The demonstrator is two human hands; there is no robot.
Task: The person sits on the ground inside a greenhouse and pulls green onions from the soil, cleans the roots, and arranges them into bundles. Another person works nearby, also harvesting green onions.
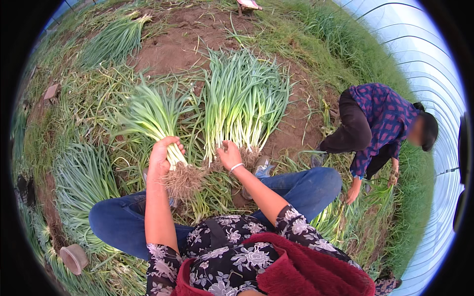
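My left hand (162,154) is closed around the white stems of a bunch of green garlic or young leeks (153,116). Its leaves fan out away from me and look blurred, while a thick mat of brown roots (182,180) hangs toward my lap. My right hand (229,156), with a pale bracelet on the wrist, is at the root end of a larger pile of the same plants (246,100). Its fingers are bent by the stems; whether they grip one is hidden. The pile lies on the ground, leaves pointing away from me.
Another person (381,125) bends over the plants at right, both hands low. Bundles of cut greens lie at far left (114,39) and left (83,188). A plastic pot (74,258) is at lower left, a small stool (249,5) at the top. Plastic tunnel sheeting (418,55) arches along the right.
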